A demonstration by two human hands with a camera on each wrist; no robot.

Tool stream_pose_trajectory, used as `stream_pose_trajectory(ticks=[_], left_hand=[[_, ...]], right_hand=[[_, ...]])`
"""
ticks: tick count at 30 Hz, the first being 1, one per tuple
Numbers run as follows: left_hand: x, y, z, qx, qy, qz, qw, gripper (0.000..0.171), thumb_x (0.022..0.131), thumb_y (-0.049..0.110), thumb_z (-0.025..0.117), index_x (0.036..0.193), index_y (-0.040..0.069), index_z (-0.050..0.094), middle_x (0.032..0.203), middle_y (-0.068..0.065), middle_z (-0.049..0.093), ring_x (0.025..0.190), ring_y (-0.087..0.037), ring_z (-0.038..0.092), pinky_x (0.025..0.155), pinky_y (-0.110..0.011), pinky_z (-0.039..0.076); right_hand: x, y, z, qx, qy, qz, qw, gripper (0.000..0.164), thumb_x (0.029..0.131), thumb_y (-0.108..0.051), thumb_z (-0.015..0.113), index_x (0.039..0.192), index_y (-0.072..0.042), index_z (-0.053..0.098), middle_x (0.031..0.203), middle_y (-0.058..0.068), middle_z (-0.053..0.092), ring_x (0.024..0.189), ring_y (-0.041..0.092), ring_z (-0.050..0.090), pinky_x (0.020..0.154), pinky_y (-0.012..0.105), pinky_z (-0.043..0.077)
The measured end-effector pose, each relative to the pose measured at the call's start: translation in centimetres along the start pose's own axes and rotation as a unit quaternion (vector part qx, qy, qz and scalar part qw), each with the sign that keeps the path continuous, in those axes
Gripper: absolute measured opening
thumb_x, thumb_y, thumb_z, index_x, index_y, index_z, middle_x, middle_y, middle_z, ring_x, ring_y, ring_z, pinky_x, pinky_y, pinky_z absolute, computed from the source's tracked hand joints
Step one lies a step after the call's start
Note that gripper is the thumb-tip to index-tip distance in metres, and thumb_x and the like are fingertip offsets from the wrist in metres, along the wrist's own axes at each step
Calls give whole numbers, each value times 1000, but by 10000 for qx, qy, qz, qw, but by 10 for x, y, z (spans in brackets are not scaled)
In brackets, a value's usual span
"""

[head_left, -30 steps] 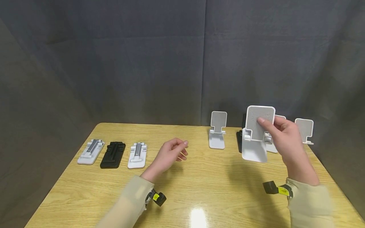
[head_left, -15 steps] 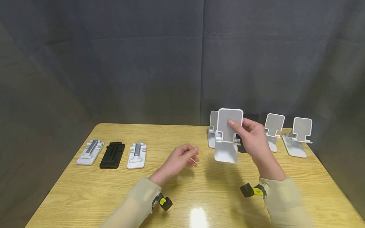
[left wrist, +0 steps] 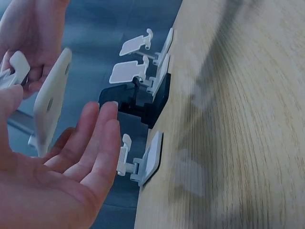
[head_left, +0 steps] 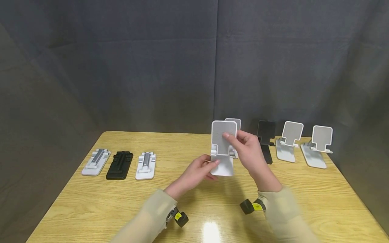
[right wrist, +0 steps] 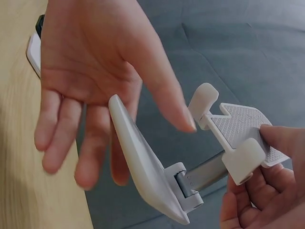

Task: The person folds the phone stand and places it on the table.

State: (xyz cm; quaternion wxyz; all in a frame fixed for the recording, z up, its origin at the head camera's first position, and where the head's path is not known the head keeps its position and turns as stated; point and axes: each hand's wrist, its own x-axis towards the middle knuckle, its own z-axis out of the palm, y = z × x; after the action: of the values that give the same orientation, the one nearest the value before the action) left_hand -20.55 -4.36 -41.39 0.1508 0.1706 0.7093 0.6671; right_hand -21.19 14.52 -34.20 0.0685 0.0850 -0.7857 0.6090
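Note:
A white phone stand with a grey pad is held above the table, unfolded and upright. My right hand pinches its upper plate, thumb on the grey pad and fingers behind. Close against its base is my left hand, thumb in front and fingers reaching behind. In the right wrist view the left hand has straight, spread fingers on one side of the base and its thumb on the other. A metal arm joins base and plate. The left wrist view shows the left fingers extended beside the base.
Folded on the left of the wooden table lie a white stand, a black one and another white one. Unfolded at the back right are a black stand and white stands, one partly hidden. A dark curtain hangs behind.
My right hand has carried the white phone stand leftward to the middle. The left hand has moved right and forward to meet the stand's base.

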Motion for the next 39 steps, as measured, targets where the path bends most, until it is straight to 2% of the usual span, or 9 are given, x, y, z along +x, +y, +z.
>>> stream_pose_trajectory(ticks=[6,12,16,23,26,30,35,39], left_hand=[[-1,0,4,-261,-6,44,9997,45,106,24,57,138,-7,46,107,-18,69,80,-30,71,84,-59,56],[-3,-2,8,-402,11,277,9988,38,105,16,58,136,-4,46,95,-18,71,73,-29,72,78,-61,57],[-3,-3,10,-467,89,311,9984,36,105,13,58,135,-4,46,92,-17,71,71,-26,72,75,-57,59],[-4,-4,10,-726,226,320,9966,36,106,10,55,134,-8,42,98,-20,68,76,-30,72,72,-42,62],[-5,-3,10,-694,204,295,9969,35,106,10,55,134,-6,43,98,-20,69,77,-29,73,73,-40,62],[-5,-3,11,-663,199,317,9971,34,106,10,55,134,-6,44,96,-19,70,77,-29,73,73,-40,62],[-5,-2,11,-639,213,345,9971,34,106,10,56,134,-5,44,96,-20,70,77,-29,73,72,-41,62],[-6,-2,12,-677,228,394,9967,34,105,9,56,134,-6,44,96,-20,70,76,-29,73,72,-43,62]], right_hand=[[-2,-1,9,84,-55,69,9999,37,100,-32,68,117,1,72,105,11,74,101,19,66,89,33,54],[-3,-2,14,100,-28,-35,9999,35,100,-30,69,114,2,73,101,10,75,100,18,65,89,32,52],[-4,-2,15,5,-8,-91,10000,34,100,-29,69,113,2,73,101,11,75,100,19,65,89,33,52],[-4,0,11,-471,44,-117,9988,37,96,-29,73,120,-3,68,105,13,68,90,25,69,75,34,58],[-4,1,9,-543,51,-158,9984,39,93,-29,76,120,-4,63,108,13,66,91,27,67,76,36,57],[-2,2,6,-391,27,-255,9989,46,91,-27,79,125,-4,57,116,12,63,102,28,62,82,41,56],[0,4,3,-270,-272,-275,9989,51,92,-24,79,134,-5,57,124,13,65,110,27,64,92,43,56],[0,6,3,-329,-677,-287,9967,47,94,-22,76,133,-3,60,123,15,67,110,29,67,93,45,56]])
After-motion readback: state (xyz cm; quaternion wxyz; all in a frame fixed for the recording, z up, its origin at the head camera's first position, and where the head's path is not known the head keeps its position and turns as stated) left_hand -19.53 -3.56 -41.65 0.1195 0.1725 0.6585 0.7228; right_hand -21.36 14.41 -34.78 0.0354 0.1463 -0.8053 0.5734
